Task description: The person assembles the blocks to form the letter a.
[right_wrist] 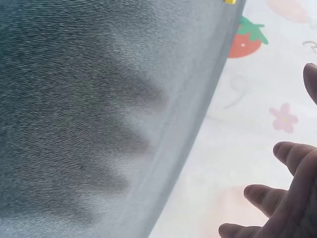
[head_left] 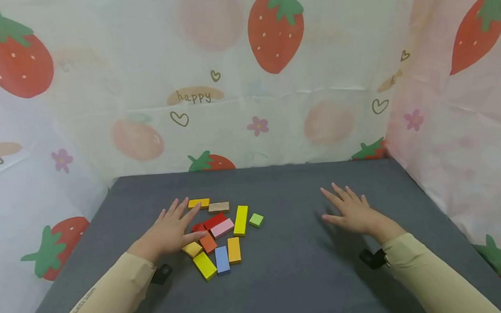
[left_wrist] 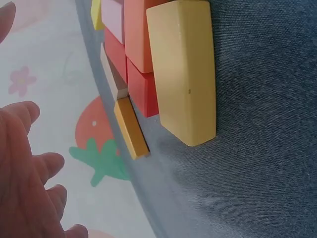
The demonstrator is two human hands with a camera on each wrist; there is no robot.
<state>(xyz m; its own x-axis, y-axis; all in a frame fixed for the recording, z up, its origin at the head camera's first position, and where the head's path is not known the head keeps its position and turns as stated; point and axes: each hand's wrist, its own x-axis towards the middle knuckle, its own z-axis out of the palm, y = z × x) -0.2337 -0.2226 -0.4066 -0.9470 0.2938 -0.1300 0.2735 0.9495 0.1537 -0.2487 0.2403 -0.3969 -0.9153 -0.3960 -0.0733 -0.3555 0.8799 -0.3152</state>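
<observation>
Nearest, beige sleeves [head_left: 109, 293] reach over the dark grey tabletop [head_left: 289, 276]. The left hand [head_left: 167, 232], fingers extended and spread, holding nothing, hovers at the left side of a loose group of coloured blocks [head_left: 222, 228], left of centre. The right hand [head_left: 355, 212], likewise spread and unladen, hovers well apart, right. Noted: long yellow block [head_left: 240, 221], right side; blue block [head_left: 222, 260], near side; small green block [head_left: 256, 220], rightmost.
</observation>
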